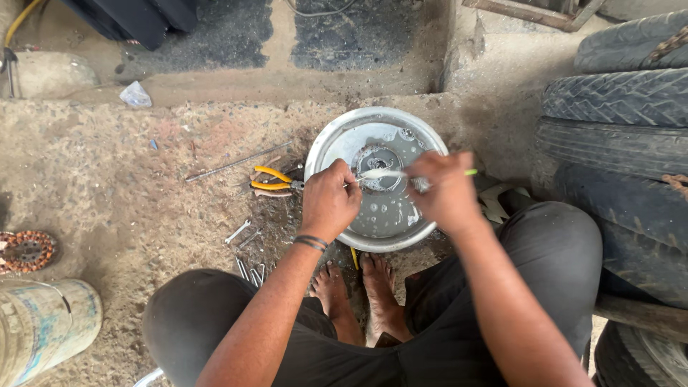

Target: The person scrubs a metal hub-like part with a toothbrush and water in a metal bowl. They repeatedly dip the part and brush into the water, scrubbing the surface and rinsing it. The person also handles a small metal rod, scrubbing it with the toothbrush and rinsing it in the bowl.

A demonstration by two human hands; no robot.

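Observation:
A round metal basin (337, 136) with cloudy liquid sits on the ground in front of my bare feet. In its middle lies a dark round metal part (378, 159). My left hand (328, 201) hovers over the basin's left side, fingers closed around a small item I cannot make out. My right hand (446, 190) is blurred over the right side and grips a thin tool with a green handle (469, 172), whose pale tip (380, 173) reaches toward the left hand.
Yellow-handled pliers (272, 180), a thin metal rod (236, 162) and small wrenches (239, 231) lie left of the basin. Stacked tyres (620, 122) stand at right. A worn bucket (43, 330) and a copper-wound part (25, 251) are at lower left.

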